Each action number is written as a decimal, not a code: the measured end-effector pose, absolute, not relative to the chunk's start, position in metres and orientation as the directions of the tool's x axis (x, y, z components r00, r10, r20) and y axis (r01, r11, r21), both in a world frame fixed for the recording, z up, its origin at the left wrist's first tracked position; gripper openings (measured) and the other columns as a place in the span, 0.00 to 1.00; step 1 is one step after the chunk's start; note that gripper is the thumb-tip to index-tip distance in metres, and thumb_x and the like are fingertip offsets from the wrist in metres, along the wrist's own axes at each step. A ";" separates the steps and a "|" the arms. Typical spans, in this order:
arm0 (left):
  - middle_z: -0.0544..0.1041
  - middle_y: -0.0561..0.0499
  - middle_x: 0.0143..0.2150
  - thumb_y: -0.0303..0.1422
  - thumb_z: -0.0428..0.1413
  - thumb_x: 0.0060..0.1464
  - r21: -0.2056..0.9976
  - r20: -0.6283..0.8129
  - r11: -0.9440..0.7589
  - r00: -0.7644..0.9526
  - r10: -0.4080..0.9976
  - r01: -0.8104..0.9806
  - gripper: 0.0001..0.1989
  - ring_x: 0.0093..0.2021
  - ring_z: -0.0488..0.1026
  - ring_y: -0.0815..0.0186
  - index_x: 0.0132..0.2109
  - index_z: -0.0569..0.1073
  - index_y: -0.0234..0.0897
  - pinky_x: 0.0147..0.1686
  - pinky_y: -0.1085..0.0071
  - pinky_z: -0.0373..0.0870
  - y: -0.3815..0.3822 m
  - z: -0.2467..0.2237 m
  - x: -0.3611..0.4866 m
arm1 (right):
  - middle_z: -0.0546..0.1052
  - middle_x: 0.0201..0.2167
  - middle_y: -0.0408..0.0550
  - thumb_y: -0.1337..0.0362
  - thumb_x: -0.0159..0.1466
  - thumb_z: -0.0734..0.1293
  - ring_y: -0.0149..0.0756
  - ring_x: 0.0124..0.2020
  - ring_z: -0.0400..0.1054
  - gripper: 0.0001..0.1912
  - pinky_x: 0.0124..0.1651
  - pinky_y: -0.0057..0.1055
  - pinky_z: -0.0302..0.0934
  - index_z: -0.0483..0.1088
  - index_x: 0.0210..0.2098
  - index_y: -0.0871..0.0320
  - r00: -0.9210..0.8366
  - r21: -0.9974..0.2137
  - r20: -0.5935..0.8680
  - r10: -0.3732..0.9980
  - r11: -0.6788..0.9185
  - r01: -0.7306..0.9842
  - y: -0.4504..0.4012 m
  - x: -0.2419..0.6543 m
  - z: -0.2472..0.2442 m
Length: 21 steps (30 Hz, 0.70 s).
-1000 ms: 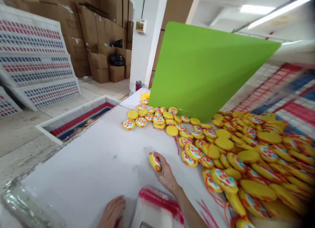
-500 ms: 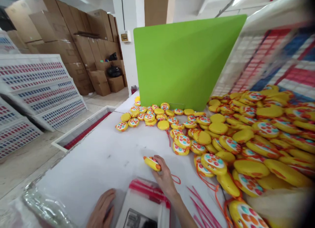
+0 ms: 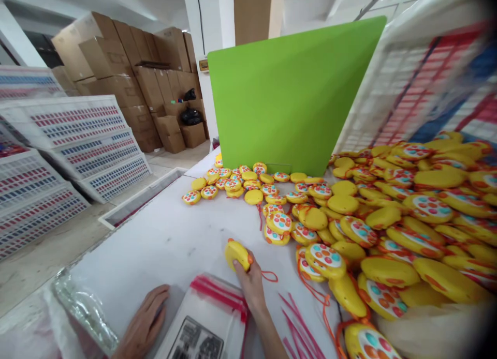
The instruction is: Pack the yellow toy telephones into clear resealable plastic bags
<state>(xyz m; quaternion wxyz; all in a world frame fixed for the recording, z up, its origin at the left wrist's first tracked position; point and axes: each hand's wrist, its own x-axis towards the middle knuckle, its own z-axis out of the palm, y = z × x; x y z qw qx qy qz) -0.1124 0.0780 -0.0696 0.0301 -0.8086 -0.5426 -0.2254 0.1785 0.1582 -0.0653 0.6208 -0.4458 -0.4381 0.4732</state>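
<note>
My right hand (image 3: 250,281) grips a yellow oval toy (image 3: 236,254) above the table, its plain yellow side up and small orange parts at its edge. An orange cord loop (image 3: 269,276) shows just right of the hand. My left hand (image 3: 144,317) rests on the white tabletop with fingers stretched out, holding nothing. Between my hands lies a stack of clear plastic bags (image 3: 205,302) with red zip edges and a black-and-white printed sheet showing. Right of my right forearm are several pink strips (image 3: 298,325).
A large pile of yellow toys (image 3: 382,214) with coloured dots covers the table's right side. Behind them stands a green board (image 3: 291,100). White perforated crates (image 3: 97,147) and cardboard boxes (image 3: 135,85) are stacked at the left. Clear plastic (image 3: 83,307) lies along the table's left edge.
My right hand has turned the toy, so its broad plain side now shows instead of its edge. The view has shifted slightly. My left hand stays on the table beside the bags.
</note>
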 end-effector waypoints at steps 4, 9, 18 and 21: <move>0.73 0.46 0.49 0.30 0.47 0.55 0.177 0.371 -0.388 0.304 0.878 0.905 0.13 0.50 0.71 0.61 0.47 0.70 0.39 0.49 0.67 0.71 0.078 -0.071 -0.112 | 0.76 0.37 0.49 0.55 0.57 0.66 0.39 0.40 0.68 0.24 0.44 0.34 0.64 0.66 0.50 0.61 0.166 -0.947 0.054 0.985 0.103 -0.305 0.158 0.184 -0.069; 0.73 0.46 0.50 0.31 0.48 0.55 0.162 0.357 -0.380 0.305 0.883 0.911 0.14 0.50 0.70 0.61 0.48 0.70 0.39 0.50 0.67 0.70 0.078 -0.071 -0.110 | 0.76 0.39 0.49 0.56 0.56 0.68 0.38 0.41 0.69 0.26 0.45 0.34 0.64 0.65 0.52 0.60 0.106 -0.905 0.014 0.994 0.058 -0.422 0.155 0.187 -0.071; 0.72 0.47 0.50 0.31 0.47 0.56 0.208 0.377 -0.381 0.285 0.881 0.901 0.14 0.50 0.70 0.62 0.48 0.69 0.40 0.51 0.68 0.69 0.076 -0.080 -0.113 | 0.73 0.44 0.49 0.55 0.57 0.65 0.38 0.45 0.67 0.24 0.48 0.35 0.62 0.63 0.51 0.55 0.063 -0.851 -0.010 0.998 0.024 -0.525 0.156 0.189 -0.066; 0.72 0.47 0.50 0.32 0.48 0.56 0.284 0.403 -0.359 0.229 0.886 0.889 0.14 0.51 0.70 0.62 0.50 0.67 0.40 0.51 0.66 0.70 0.084 -0.070 -0.089 | 0.74 0.42 0.46 0.62 0.51 0.70 0.37 0.42 0.67 0.23 0.45 0.32 0.62 0.65 0.46 0.55 -0.007 -0.852 0.028 1.000 0.020 -0.523 0.154 0.191 -0.063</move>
